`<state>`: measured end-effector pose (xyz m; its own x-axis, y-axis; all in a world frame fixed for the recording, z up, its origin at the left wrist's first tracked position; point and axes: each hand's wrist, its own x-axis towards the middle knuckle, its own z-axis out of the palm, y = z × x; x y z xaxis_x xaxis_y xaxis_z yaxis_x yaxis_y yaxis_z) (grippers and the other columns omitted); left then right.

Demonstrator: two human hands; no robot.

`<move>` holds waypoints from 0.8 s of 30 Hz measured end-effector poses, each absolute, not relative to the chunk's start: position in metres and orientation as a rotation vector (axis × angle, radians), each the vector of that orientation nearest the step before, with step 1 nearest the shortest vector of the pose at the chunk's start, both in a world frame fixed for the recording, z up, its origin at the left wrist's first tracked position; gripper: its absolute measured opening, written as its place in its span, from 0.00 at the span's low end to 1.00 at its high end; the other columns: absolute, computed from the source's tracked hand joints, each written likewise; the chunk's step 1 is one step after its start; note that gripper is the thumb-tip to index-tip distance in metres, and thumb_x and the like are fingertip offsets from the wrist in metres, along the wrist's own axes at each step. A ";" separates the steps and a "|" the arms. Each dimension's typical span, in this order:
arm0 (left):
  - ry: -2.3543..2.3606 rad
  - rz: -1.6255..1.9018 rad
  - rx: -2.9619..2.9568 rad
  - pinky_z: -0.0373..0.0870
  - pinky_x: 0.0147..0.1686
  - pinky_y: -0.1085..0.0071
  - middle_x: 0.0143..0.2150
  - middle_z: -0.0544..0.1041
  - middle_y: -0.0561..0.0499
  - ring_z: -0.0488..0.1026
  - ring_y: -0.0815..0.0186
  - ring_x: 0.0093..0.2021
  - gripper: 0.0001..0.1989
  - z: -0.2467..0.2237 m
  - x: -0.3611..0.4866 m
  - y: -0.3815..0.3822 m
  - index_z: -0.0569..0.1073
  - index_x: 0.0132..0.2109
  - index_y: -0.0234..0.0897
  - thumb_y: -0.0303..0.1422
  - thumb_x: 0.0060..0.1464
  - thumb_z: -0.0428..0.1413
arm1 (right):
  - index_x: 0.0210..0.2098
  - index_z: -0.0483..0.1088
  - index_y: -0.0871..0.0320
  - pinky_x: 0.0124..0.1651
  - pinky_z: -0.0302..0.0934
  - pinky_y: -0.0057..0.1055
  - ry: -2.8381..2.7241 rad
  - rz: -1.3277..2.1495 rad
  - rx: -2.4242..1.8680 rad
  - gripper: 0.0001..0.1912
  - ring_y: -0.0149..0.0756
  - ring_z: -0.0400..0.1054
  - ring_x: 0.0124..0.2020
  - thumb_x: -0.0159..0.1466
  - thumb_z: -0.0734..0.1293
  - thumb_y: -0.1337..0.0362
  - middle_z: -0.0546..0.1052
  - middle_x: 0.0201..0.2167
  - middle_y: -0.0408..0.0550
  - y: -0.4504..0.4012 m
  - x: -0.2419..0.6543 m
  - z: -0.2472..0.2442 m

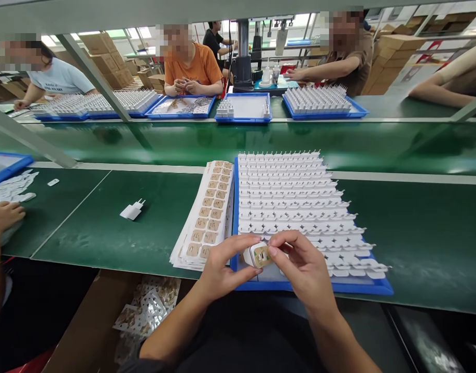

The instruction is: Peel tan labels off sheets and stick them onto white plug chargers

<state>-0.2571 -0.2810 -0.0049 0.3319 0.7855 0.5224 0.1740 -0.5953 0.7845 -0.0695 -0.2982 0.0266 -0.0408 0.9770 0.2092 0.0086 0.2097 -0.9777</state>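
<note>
My left hand [221,265] grips a white plug charger [248,257] between thumb and fingers, over the front of the blue tray [362,286]. A tan sticker [261,256] with a cutout covers the charger's end face. At the sticker's right edge, the thumb and index finger of my right hand [306,267] are pinched. Rows of white chargers [284,199] with their pins up fill the tray. Left of it lies a stack of sticker sheets [201,224] with tan labels in two columns.
A single white charger [133,210] lies on the green bench to the left. A co-worker's hand [5,220] rests by white pieces [16,189] at far left. Below the bench, a cardboard box [80,316] holds used sheets [150,311]. Other people sit beyond the green belt [222,140].
</note>
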 end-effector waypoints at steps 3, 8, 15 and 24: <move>0.821 1.269 2.002 0.75 0.53 0.59 0.52 0.80 0.43 0.78 0.56 0.53 0.24 -0.003 -0.256 -0.281 0.72 0.58 0.42 0.31 0.55 0.64 | 0.36 0.71 0.54 0.39 0.68 0.30 -1.343 1.065 -1.037 0.03 0.35 0.70 0.36 0.67 0.68 0.63 0.73 0.32 0.44 -0.299 -0.069 0.026; 0.818 1.250 2.013 0.76 0.53 0.59 0.52 0.80 0.43 0.78 0.55 0.53 0.23 -0.001 -0.257 -0.282 0.71 0.58 0.42 0.32 0.55 0.64 | 0.36 0.72 0.54 0.40 0.68 0.31 -1.351 1.051 -1.034 0.02 0.36 0.70 0.37 0.67 0.68 0.64 0.74 0.33 0.45 -0.300 -0.069 0.026; 0.810 1.247 2.015 0.75 0.53 0.60 0.52 0.80 0.43 0.78 0.56 0.53 0.23 0.001 -0.257 -0.283 0.72 0.58 0.42 0.31 0.55 0.64 | 0.36 0.71 0.53 0.41 0.68 0.29 -1.383 1.032 -1.033 0.02 0.34 0.70 0.37 0.67 0.68 0.66 0.74 0.33 0.43 -0.302 -0.068 0.028; 0.822 1.252 2.041 0.75 0.52 0.60 0.52 0.80 0.44 0.78 0.56 0.52 0.24 0.001 -0.257 -0.283 0.72 0.58 0.43 0.31 0.55 0.64 | 0.36 0.71 0.53 0.40 0.70 0.32 -1.438 0.932 -1.116 0.02 0.35 0.71 0.34 0.66 0.69 0.64 0.74 0.32 0.43 -0.302 -0.071 0.029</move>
<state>-0.2574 -0.2834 0.0013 0.3632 0.7598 0.5393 0.1929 -0.6275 0.7543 -0.0712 -0.3023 0.0293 -0.0231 0.9645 0.2632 0.1539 0.2635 -0.9523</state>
